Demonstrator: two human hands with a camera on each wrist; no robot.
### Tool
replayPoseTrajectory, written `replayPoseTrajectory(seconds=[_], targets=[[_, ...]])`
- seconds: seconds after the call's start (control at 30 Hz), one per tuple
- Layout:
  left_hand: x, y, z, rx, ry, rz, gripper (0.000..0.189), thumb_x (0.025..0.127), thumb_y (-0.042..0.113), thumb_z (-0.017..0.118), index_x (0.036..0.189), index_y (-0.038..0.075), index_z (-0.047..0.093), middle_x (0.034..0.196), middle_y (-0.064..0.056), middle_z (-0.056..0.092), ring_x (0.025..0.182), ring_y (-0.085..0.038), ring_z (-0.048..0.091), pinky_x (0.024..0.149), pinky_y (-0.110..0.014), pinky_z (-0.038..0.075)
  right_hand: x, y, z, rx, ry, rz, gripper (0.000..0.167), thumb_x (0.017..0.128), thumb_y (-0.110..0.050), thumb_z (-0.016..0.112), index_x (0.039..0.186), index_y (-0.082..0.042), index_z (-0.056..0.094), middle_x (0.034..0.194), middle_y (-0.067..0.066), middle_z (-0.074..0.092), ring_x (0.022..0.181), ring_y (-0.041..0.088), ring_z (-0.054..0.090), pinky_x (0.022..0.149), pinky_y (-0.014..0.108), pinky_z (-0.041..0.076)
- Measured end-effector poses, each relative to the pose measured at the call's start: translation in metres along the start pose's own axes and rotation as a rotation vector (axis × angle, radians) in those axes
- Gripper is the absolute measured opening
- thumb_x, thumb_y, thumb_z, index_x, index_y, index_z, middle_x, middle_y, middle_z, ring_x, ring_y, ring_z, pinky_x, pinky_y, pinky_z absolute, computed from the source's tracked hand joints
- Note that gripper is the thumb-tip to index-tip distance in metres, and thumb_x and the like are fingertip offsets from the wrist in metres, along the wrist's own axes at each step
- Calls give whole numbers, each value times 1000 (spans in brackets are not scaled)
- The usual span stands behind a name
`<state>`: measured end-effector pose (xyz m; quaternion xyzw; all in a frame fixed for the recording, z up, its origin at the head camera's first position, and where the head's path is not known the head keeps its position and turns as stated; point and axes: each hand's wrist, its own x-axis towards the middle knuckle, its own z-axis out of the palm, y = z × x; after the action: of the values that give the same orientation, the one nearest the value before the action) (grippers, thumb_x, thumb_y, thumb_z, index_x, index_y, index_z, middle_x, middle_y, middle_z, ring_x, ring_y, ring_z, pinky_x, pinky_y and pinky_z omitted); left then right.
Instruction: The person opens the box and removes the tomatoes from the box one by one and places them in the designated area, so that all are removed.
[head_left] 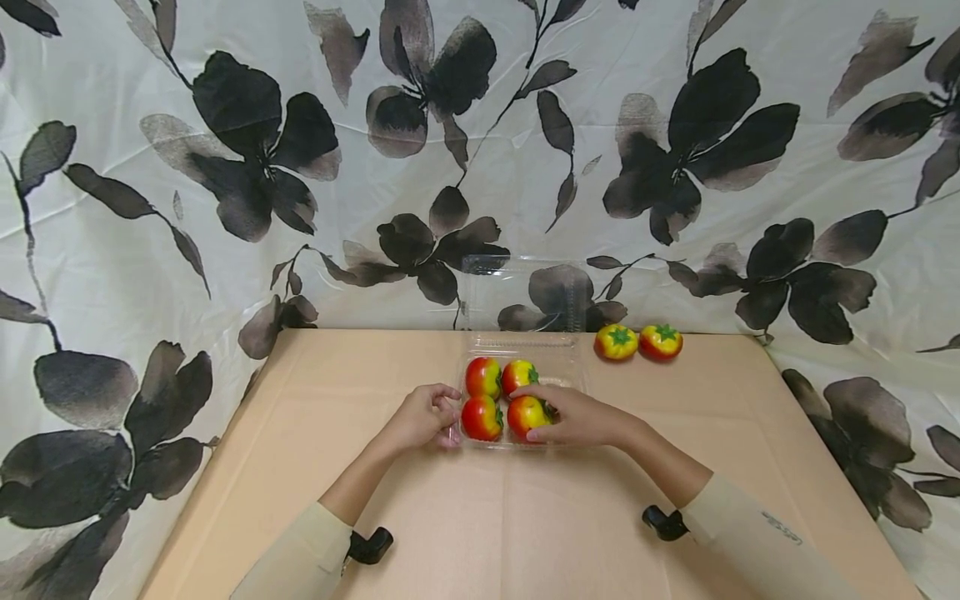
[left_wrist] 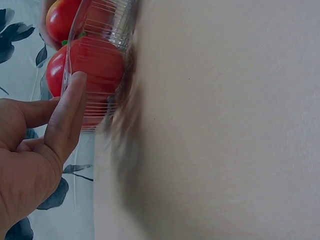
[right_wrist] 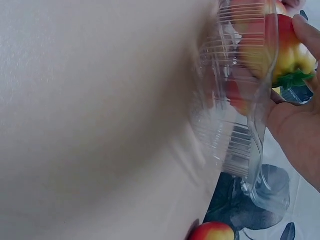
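Note:
A clear plastic clamshell container (head_left: 562, 375) lies near the table's far edge with its lid (head_left: 525, 292) raised behind it. Several red-and-yellow tomatoes with green tops sit inside, among them a back left tomato (head_left: 482, 377), a back right tomato (head_left: 519, 377) and a front left tomato (head_left: 481, 418). My right hand (head_left: 581, 414) holds the front right tomato (head_left: 527, 417), thumb on its near side and fingers over its far side. At the container's left side, my left hand (head_left: 426, 417) pinches the rim; in the left wrist view a fingertip (left_wrist: 77, 82) lies against the ribbed wall.
Two more tomatoes, a nearer-in one (head_left: 616, 342) and an outer one (head_left: 661, 342), stand at the table's back edge, right of the container. A floral cloth (head_left: 420, 167) hangs behind the tan table surface (head_left: 510, 525). Each wrist wears a black camera mount.

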<state>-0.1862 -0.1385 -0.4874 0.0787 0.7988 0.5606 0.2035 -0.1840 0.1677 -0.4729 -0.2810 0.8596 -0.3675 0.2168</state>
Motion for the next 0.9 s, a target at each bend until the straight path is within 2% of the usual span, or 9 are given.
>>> replayPoseTrajectory(seconds=[0.33,0.57,0.8,0.9], targets=[[0,1,0,-25,-17,-9,34,97,-7,62,130,-12,57,86,-16,64,61,-20,72,62,-47,66,-13,-6,-9,-22,57,-19,65,89,-31,82,147,-24,54,142,4,57,130,27,53,111,52,52],[1,0,0,-10,-5,-3,32,97,-8,62,129,-12,58,84,-15,64,60,-19,72,58,-39,66,-26,-4,-13,5,111,-54,68,85,-20,86,146,-21,56,146,6,55,134,29,52,111,53,52],[1,-1,0,16,5,1,31,97,-8,62,127,-11,59,83,-12,62,60,-17,71,56,-35,65,-40,-3,-19,-8,169,-43,71,82,-31,87,146,-22,58,146,2,57,135,29,53,110,53,54],[1,-1,-1,19,6,5,31,96,-8,62,127,-11,59,82,-12,63,59,-17,70,56,-35,65,-45,-1,-21,-15,207,-57,69,82,-30,88,144,-22,59,146,-2,58,136,27,54,112,53,52]])
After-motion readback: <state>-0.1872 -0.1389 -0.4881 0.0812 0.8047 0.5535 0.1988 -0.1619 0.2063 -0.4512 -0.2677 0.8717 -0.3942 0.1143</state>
